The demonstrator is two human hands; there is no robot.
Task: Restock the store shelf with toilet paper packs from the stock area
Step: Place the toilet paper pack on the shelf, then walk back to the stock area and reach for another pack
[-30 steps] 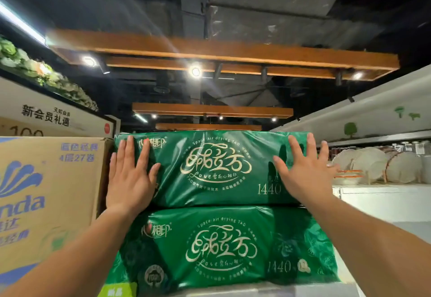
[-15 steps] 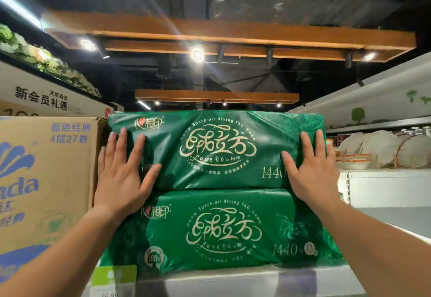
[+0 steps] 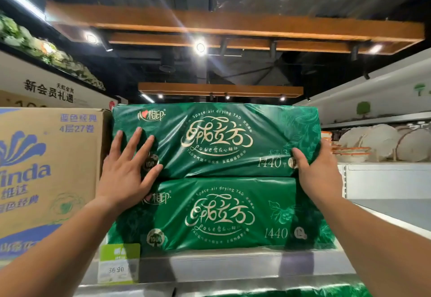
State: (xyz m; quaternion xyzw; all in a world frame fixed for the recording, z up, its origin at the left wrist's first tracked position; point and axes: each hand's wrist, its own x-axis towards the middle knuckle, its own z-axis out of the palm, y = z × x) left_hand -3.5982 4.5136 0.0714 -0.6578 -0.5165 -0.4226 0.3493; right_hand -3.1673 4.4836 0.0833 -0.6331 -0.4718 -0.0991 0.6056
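Note:
Two green toilet paper packs lie stacked on the top shelf (image 3: 233,267). The upper pack (image 3: 217,140) rests on the lower pack (image 3: 221,215). My left hand (image 3: 127,170) presses flat with straight fingers on the upper pack's left front, its heel over the seam between the packs. My right hand (image 3: 318,170) grips the upper pack's lower right corner, thumb on the front and fingers wrapped round the right end, where they are partly hidden.
A brown Vinda carton (image 3: 46,168) stands tight against the packs on the left. A green price tag (image 3: 120,263) hangs on the shelf edge. White plates (image 3: 382,142) sit on a shelf to the right. More green packaging (image 3: 279,293) shows below the shelf.
My right hand has shifted from lying flat on the upper pack's front to wrapping round its right end. My left hand stays pressed flat. The view has tilted down, showing the shelf edge.

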